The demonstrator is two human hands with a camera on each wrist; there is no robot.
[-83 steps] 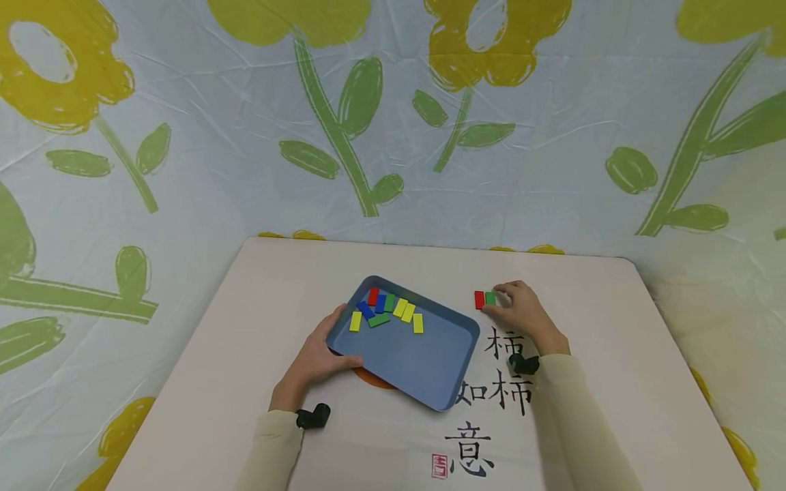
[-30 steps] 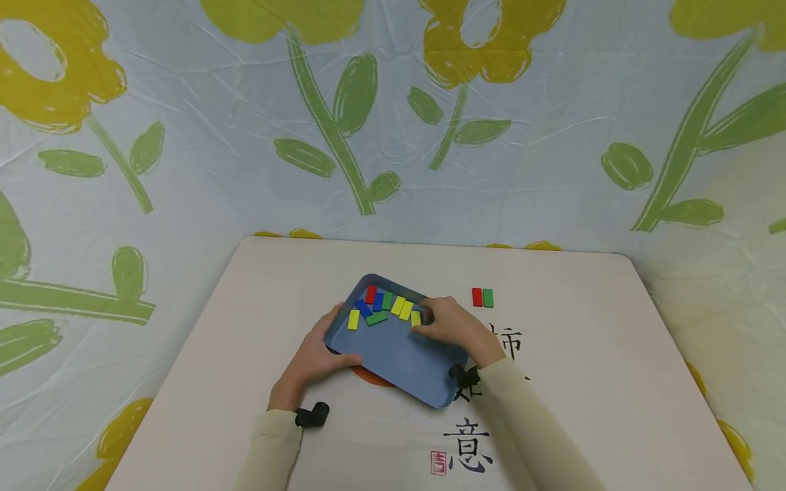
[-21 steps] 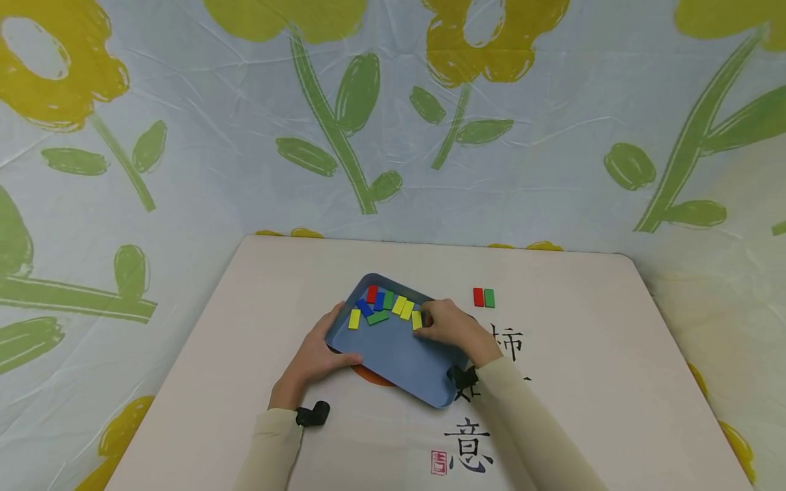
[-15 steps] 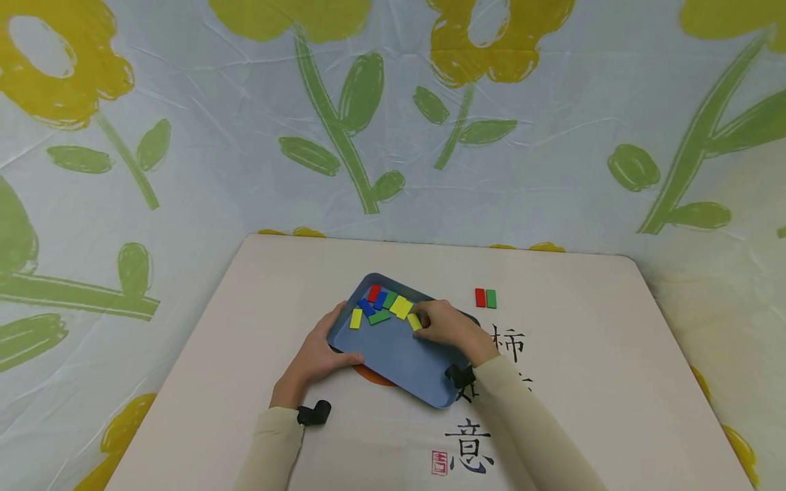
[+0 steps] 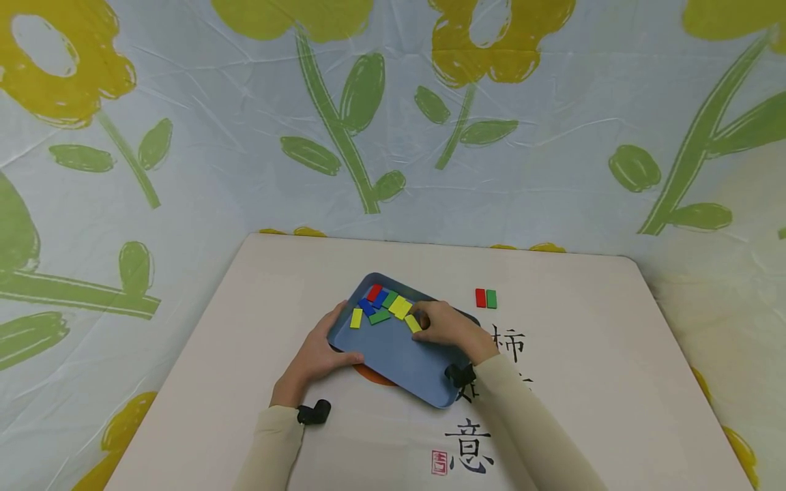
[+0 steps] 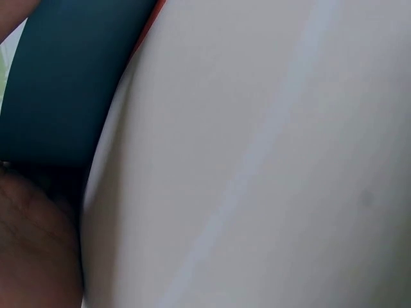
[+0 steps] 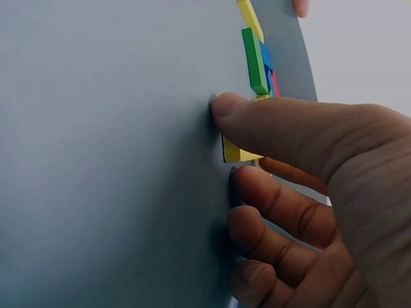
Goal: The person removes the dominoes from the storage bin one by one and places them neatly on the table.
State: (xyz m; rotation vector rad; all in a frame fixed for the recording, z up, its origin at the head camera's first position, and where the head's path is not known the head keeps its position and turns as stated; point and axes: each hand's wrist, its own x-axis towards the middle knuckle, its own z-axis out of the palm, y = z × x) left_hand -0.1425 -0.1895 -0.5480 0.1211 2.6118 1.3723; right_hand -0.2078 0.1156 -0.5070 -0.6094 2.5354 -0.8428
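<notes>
In the head view, a blue-grey tray lies slanted on the table. My left hand grips its left end, the thumb along the near rim and the fingers on the far side. Inside the tray, my right hand pinches a small yellow block between thumb and fingers; the right wrist view shows the thumb across that block. To its left are two more yellow blocks side by side, green blocks, blue blocks, a red block and another yellow block.
On the table, right of the tray, a red block and a green block lie side by side. Black brush-written characters and a red seal print mark the tabletop. A flower-patterned cloth hangs behind.
My right hand has gone from the green block on the table to the yellow block in the tray. That block has turned aslant, and neighbouring blocks have shifted slightly. My left hand stays put.
</notes>
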